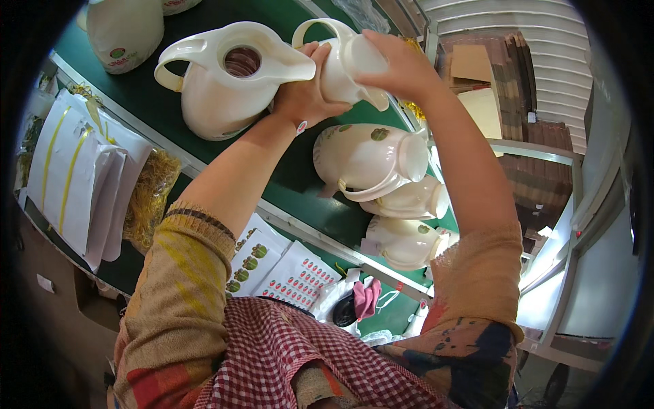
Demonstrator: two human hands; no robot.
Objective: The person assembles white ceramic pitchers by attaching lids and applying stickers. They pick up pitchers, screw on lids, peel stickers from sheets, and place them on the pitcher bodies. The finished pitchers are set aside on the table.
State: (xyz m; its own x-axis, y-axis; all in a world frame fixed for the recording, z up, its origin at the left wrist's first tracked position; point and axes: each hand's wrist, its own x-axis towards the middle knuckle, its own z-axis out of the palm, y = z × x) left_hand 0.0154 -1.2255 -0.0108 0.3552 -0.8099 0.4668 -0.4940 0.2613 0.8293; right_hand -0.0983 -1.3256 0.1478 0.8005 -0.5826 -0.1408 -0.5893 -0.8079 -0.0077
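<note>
Over the green work surface (293,174) I hold a white thermos jug (334,71), tilted, with its looped handle on the far side. My left hand (303,95) is wrapped round its body from the left. My right hand (402,65) grips the spout end; whether a lid sits there is hidden by the fingers. A small round sticker (302,127) clings to my left wrist. Just left of my hands, a larger white jug (225,102) stands upright, its open mouth showing a shiny liner. Nearer me on the right, a jug with a leaf-pattern sticker (364,157) lies on its side.
More white jugs (402,242) lie at the right edge, and another jug (126,34) stands far left. Sticker sheets (296,276) rest near my apron. Folded white packets (75,170) and golden tinsel (153,194) are at left. Flattened cardboard (541,177) is stacked beyond the right rail.
</note>
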